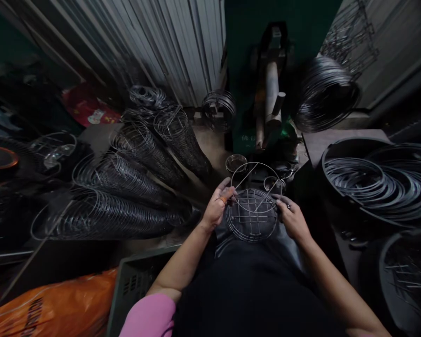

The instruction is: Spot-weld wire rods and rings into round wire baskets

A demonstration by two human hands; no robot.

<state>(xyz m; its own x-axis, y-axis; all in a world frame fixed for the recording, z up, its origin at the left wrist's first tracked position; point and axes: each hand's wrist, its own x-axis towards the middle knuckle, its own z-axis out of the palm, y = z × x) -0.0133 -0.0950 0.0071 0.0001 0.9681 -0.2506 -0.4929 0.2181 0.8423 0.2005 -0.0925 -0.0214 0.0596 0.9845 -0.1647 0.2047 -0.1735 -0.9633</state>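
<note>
In front of my lap, a round wire frame with a few straight crossbars (245, 176) is held between my two hands. My left hand (215, 208) pinches its left side with thumb and fingers, an orange band around one finger. On the opposite side, my right hand (292, 219) grips the rim, a ring on one finger. Just below the frame, round wire racks with a grid of bars (254, 238) lie over my lap, partly overlapped by it. Beyond my hands stands a green machine with a thick metal cylinder (272, 89).
Long stacks of wire rings (126, 220) lie on the left. A black tub of rings (358, 199) stands right, with another tub of straight wires (389, 281) nearer me. Wire coils (324, 96) hang beside the machine. An orange sack (63, 304) and green crate (126, 281) sit lower left.
</note>
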